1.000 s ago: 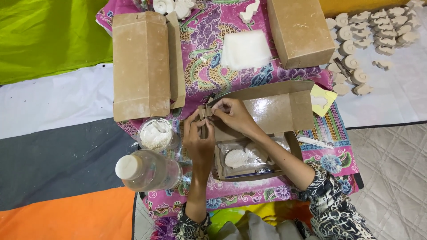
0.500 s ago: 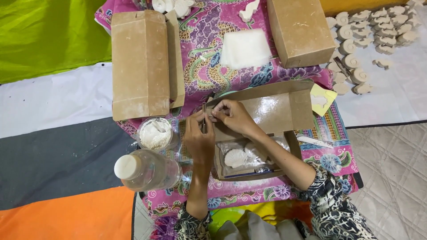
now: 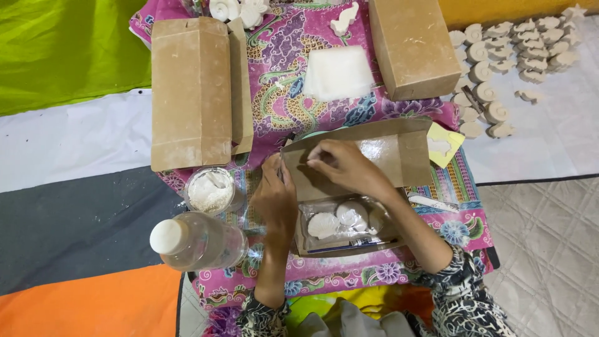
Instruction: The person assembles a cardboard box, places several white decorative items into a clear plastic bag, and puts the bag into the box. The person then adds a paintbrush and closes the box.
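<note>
Packed: white shells (image 3: 340, 219) already inside brown box (image 3: 349, 200). Left: closing. Both hands (image 3: 277, 198) (image 3: 340, 165) pinched open lid flap (image 3: 355, 156).

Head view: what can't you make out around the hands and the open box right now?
- Whatever the right hand pinches at the brown box flap: too small, covered by fingers.
- Left hand: palm side hidden, so any grip is unclear.
- White shell shapes in the box: glare on its clear window blurs them.

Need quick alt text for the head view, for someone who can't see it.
Both hands, left hand and right hand, pinch the raised flap of an open brown box holding white shell casts. A powder cup and bottle sit left on the floral cloth.
</note>
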